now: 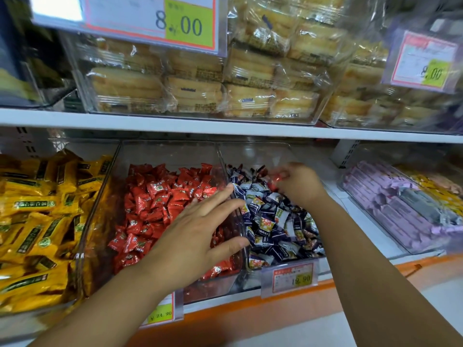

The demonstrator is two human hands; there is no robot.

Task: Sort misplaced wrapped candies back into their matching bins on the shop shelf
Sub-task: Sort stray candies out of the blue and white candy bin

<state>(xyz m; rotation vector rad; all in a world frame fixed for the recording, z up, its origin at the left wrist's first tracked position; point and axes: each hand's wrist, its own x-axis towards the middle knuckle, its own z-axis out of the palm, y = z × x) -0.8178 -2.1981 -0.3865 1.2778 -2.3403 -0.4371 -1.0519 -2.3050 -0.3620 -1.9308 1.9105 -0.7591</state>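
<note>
Two clear bins stand side by side on the lower shelf. The left bin (pixel 140 156) holds red wrapped candies (pixel 150 206). The right bin (pixel 280 149) holds blue-and-white wrapped candies (pixel 270 221). My right hand (pixel 298 184) hovers over the back of the blue bin, its fingers pinched on a red wrapped candy (pixel 275 180). My left hand (pixel 200 231) lies flat with fingers spread across the divider wall between the two bins, holding nothing.
A bin of yellow wrapped bars (pixel 42 221) sits at the left and a tray of purple packets (pixel 390 209) at the right. Price tags (pixel 292 276) hang on the orange shelf edge. The shelf above carries clear boxes of wrapped cakes (pixel 200 83).
</note>
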